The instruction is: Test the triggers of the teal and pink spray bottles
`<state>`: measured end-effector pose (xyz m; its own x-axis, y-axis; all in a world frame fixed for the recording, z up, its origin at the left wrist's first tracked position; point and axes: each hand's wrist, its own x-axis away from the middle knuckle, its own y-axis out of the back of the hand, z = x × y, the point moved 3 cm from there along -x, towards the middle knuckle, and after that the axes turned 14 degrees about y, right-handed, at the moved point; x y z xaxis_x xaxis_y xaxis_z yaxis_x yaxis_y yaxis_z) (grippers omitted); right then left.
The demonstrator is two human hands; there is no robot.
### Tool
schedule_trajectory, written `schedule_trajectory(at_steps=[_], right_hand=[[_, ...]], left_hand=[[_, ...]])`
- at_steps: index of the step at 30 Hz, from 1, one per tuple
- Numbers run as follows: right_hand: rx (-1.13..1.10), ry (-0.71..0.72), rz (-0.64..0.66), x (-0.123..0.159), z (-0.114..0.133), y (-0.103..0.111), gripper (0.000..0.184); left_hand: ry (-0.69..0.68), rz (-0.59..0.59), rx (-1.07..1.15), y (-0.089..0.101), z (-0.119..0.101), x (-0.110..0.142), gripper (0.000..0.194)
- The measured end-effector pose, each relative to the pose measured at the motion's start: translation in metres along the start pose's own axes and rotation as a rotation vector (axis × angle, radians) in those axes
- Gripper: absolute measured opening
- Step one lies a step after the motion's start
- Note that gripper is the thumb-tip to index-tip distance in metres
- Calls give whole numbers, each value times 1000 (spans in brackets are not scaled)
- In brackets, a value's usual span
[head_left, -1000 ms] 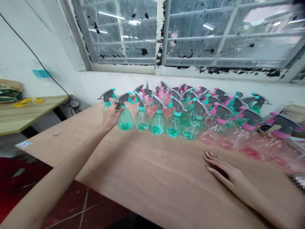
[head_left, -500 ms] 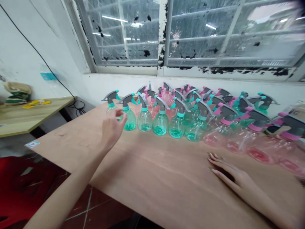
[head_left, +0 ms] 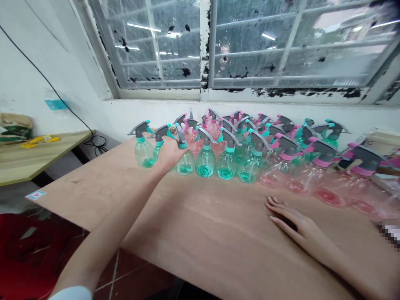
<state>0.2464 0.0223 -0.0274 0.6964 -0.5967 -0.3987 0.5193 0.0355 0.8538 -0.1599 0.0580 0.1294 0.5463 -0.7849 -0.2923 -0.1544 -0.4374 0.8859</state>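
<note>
A crowd of small spray bottles stands along the far side of a wooden table (head_left: 200,233), teal ones (head_left: 205,160) at left, pink ones (head_left: 275,171) at right. My left hand (head_left: 170,153) reaches into the teal row and its fingers wrap round the second teal bottle (head_left: 160,139) from the left, covering its body. The leftmost teal bottle (head_left: 142,146) stands free beside it. My right hand (head_left: 292,223) lies flat on the table, fingers stretched out, holding nothing, just in front of the pink bottles.
A window (head_left: 218,46) with peeling frames runs behind the bottles. A lower side table (head_left: 34,154) with yellow items stands at left, a black cable (head_left: 93,141) beside it. A cardboard box (head_left: 383,143) sits at far right. Red floor lies below the table edge.
My left hand had drawn back from the row half a second ago; now it has moved forward and closed round the second teal bottle. My right hand has stayed flat.
</note>
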Motion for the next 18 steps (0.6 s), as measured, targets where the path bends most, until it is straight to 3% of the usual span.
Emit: schedule_trajectory(at_steps=[5,11,14,18], right_hand=[[-18,0,5,-1,0,0,48],[-17,2,31,-3,2,0,52],[-11,-2,33,-4,3,2,51],[-9,0,25,-6,5,5,49]], left_hand=[[-73,202,-10,23,11,3,26],[-245,434,88,34,19,44,34],[-319,599,245,29,11,72,37],[-436,767,393,23,-18,109,31]])
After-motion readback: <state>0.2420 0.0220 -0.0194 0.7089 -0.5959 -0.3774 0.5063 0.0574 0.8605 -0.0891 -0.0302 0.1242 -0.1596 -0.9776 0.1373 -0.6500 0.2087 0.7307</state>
